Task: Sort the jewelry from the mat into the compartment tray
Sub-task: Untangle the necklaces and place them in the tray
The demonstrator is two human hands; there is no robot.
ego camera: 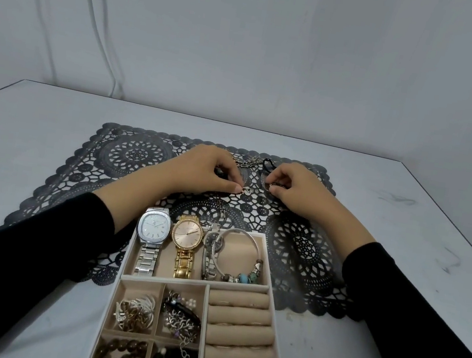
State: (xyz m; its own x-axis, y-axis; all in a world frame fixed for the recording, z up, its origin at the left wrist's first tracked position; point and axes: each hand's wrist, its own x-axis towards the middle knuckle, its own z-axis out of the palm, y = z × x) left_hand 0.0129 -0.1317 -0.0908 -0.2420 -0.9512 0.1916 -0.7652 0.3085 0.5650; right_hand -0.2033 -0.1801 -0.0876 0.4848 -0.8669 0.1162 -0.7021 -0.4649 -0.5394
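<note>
Nearest the table's front edge, the beige velvet compartment tray point(166, 280) already holds watches, beads and a bangle. Beyond it, around the middle of the black lace-patterned mat point(135, 152), the left hand point(211, 172) pinches a small silver trinket point(247, 191) and the right hand point(296, 192) pinches a small dark piece point(270, 187). Silver chain links point(249, 161) lie at the mat's far edge. Picking up seems to be the step in hand; next, each piece needs carrying back to a fitting compartment.
</note>
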